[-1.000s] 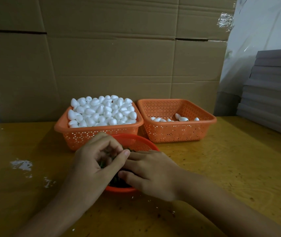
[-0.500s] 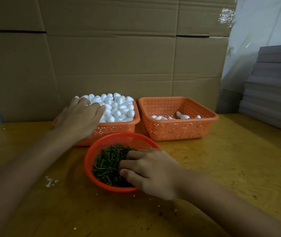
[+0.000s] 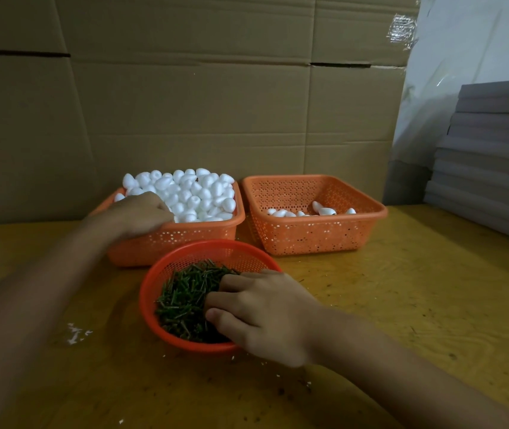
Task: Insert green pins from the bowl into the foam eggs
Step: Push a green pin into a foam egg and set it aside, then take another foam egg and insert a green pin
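On the yellow wooden table [image 3: 401, 305], the right hand [image 3: 262, 311] rests in the round red mesh bowl [image 3: 148, 292], fingers curled among the short green pins [image 3: 185, 292]; any pinch is hidden. The left hand [image 3: 141, 212] dips bent fingers into the white foam eggs [image 3: 197, 193] heaped in the left orange perforated basket [image 3: 185, 239], its hold unseen.
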`<state>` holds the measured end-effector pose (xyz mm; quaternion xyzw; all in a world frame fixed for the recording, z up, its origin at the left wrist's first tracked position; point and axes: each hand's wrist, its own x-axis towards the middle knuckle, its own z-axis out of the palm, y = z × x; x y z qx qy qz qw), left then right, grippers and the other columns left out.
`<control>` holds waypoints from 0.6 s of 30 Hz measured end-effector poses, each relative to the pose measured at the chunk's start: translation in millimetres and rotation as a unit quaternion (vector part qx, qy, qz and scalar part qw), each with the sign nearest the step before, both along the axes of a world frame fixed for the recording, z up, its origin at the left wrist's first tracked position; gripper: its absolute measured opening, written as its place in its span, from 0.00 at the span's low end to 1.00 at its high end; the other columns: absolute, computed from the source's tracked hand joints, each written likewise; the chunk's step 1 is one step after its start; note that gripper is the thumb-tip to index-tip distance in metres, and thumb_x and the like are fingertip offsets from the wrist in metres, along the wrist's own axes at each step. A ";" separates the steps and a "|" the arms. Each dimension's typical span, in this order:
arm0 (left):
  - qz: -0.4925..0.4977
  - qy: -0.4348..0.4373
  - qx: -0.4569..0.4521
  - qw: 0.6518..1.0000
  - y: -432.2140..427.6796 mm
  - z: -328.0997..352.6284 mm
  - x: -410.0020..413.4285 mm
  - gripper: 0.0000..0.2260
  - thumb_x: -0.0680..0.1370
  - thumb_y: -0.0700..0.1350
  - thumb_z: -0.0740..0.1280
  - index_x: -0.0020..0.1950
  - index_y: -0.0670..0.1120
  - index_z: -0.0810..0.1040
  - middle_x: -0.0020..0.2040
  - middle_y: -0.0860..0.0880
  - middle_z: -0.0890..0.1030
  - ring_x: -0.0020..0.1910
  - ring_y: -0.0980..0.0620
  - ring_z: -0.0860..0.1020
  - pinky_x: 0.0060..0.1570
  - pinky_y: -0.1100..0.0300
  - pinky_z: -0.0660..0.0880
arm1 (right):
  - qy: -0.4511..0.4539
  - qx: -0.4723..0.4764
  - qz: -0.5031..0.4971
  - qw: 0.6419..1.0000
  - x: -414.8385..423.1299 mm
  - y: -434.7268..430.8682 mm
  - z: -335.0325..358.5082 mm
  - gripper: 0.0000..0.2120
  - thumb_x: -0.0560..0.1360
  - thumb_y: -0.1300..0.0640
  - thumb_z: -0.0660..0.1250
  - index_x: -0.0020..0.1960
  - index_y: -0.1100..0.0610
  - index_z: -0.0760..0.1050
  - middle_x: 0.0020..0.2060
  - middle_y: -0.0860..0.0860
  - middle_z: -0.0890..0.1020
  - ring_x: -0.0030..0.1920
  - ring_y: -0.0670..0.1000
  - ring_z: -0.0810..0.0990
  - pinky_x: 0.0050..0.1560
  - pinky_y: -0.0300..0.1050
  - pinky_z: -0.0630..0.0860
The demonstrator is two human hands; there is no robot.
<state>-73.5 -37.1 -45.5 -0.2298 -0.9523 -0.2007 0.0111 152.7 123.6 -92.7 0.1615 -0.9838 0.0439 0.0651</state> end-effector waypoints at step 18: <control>-0.059 0.079 0.217 0.971 -19.4 -21.9 -0.4 0.10 0.79 0.46 0.73 0.57 0.57 0.78 0.56 0.57 0.86 0.61 0.51 0.81 0.64 0.42 0.76 | 0.002 0.004 -0.006 1.000 0.0 -0.5 -1.7 0.17 0.87 0.45 0.50 0.60 0.50 0.75 0.49 0.49 0.75 0.48 0.52 0.74 0.53 0.52 0.70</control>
